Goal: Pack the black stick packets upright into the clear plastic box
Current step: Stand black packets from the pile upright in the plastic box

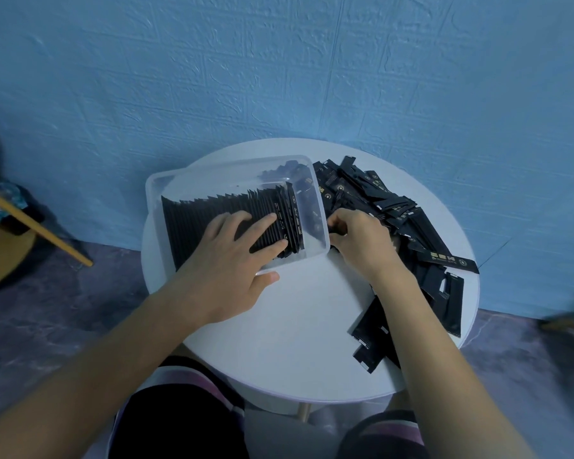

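White table (pixel 295 326): packets (pixel 196 223) under left fingers (pixel 262 223)

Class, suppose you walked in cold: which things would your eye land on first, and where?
The tight row of black packets standing upright in the clear plastic box on the round white table, with the left hand pressing flat on it. Right of the box sprawls a loose pile of packets, where the right hand curls its fingers.
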